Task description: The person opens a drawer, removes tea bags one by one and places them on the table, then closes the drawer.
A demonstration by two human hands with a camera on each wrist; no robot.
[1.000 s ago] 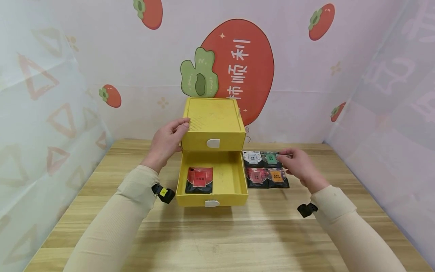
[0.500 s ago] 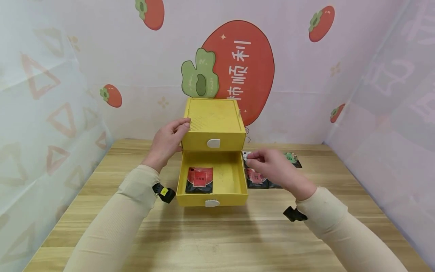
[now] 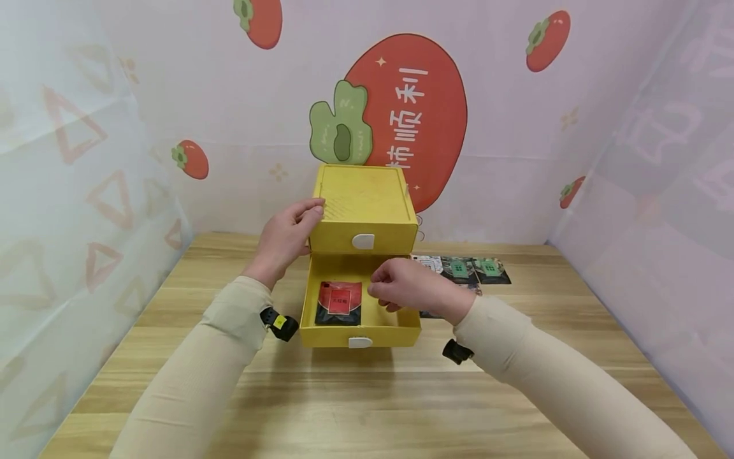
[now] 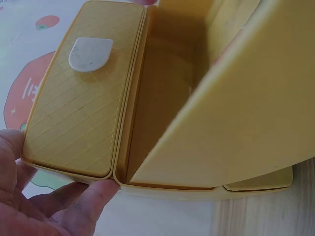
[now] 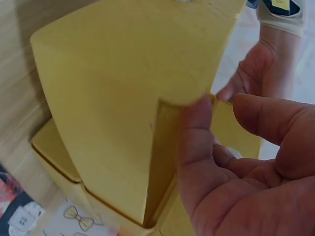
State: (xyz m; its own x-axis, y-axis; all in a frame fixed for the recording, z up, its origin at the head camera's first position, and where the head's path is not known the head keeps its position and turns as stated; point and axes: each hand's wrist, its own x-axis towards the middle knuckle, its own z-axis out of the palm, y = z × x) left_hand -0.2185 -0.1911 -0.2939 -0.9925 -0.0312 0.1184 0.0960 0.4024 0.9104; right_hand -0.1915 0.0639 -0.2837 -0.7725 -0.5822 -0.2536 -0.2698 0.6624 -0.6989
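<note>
Loosely curled, the right hand [image 3: 410, 285] is moving from flat black sachets [image 3: 460, 270] over the yellow plastic drawer [image 3: 329, 337]; the left hand [image 3: 285, 236] is still gripping its boxy cabinet [image 3: 367, 194].

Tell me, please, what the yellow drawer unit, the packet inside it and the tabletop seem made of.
Yellow drawer unit: likely satin plastic, from its even colour and rounded moulded corners.
Packet: perhaps plastic or foil film, from its flat printed face; gloss unclear.
Tabletop: wood or wood-print laminate, low sheen, from its streaked grain.

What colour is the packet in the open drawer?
Red on top, black at the bottom: the packet shows best in the head view.
</note>
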